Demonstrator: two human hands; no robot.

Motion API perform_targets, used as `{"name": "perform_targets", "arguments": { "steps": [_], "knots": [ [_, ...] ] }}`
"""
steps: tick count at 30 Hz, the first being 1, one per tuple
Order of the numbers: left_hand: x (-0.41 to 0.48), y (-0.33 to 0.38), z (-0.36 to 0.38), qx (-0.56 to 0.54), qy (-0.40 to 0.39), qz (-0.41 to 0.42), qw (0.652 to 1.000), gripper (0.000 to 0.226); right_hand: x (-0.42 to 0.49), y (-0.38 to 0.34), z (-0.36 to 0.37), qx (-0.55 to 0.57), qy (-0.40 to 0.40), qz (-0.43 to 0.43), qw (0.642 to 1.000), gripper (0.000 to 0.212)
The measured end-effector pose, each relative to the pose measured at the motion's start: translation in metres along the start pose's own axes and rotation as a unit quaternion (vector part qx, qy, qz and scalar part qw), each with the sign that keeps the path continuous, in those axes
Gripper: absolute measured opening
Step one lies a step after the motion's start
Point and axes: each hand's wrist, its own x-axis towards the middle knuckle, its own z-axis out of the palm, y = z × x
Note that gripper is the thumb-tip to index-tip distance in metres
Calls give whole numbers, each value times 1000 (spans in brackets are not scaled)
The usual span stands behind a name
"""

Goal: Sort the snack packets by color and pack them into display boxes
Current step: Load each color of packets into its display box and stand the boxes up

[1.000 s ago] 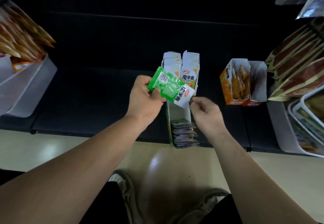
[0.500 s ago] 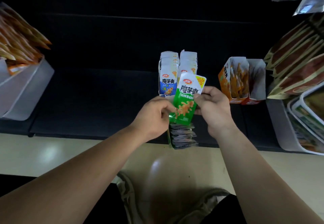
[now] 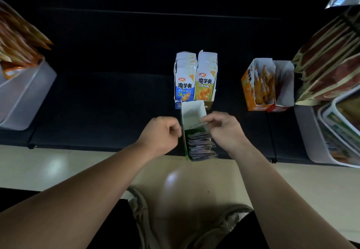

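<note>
Head view: our right hand [image 3: 224,130] pinches the top edge of a green packet [image 3: 194,132] standing inside the green display box [image 3: 191,112]. Our left hand [image 3: 161,134] is curled against the box's left wall, and we cannot tell whether it grips. Blue packets [image 3: 185,87] and yellow packets [image 3: 205,87] stand just behind the box.

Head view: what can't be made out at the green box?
Head view:
- Stacked packets in green box: only dim top edges; count, colours unclear.
- Left hand: curled fingers hide any contact with the box.
- Right hand: pinches a packet; fingers hide how deep it sits.
</note>
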Motion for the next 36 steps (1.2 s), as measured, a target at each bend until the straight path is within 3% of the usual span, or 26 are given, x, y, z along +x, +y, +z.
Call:
{"name": "perform_targets", "arguments": {
  "steps": [3,4,7,9,14,18,20,23,27,32,36],
  "knots": [
    [-8,1,4,16,-34,-18,999,31,-9,-4,-1,39,7,55,998,46],
    [-11,2,5,17,-69,-27,997,43,-12,-4,0,51,14,63,997,46],
    [-20,-2,14,63,-181,-12,981,109,-22,1,2,94,11,76,993,40],
    [-22,-2,21,86,-180,6,980,122,-27,9,4,103,16,90,991,34],
    [-14,-3,33,0,-97,13,995,105,-25,22,4,142,17,115,983,45],
    [0,-12,45,-1,8,-18,1000,67,-14,26,3,199,20,112,973,45],
    [8,-11,47,9,64,-36,997,50,-9,27,4,168,27,98,981,40],
    [14,-11,48,21,117,-65,991,54,-5,30,7,73,43,46,995,22],
    [11,-11,53,-13,106,-48,993,52,-5,39,17,38,25,14,999,18],
    [24,-3,41,-20,124,20,992,49,4,39,20,77,5,6,997,59],
    [36,-2,37,58,95,40,993,59,5,34,20,58,-44,-11,997,53]
  ]
}}
